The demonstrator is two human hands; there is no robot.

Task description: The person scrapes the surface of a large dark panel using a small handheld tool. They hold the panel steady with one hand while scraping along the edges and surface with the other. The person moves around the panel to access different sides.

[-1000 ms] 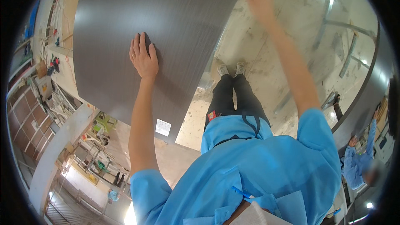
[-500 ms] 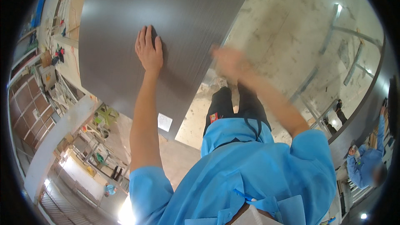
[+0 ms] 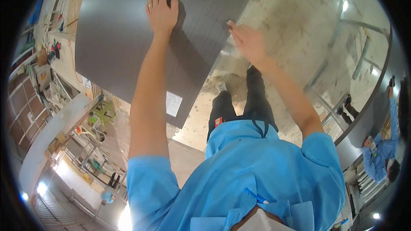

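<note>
A large dark brown wood-grain panel lies in front of me, with a white paper label near its near corner. My left hand rests palm down on the panel's top, its fingers stretched out and a little apart. Along the right edge of the panel is my right hand, thumb and fingers pressed together at that edge. Something small and pale seems to show at its fingertips, but I cannot make out what it is.
To the right, a metal frame stands over the stained floor. Beyond it are another dark panel and a person in blue. A green stool and scrap pieces lie at the left, below a cluttered bench.
My left hand has slid farther away across the panel, still flat. The right hand, blurred before, has moved farther along the right edge and a little right.
</note>
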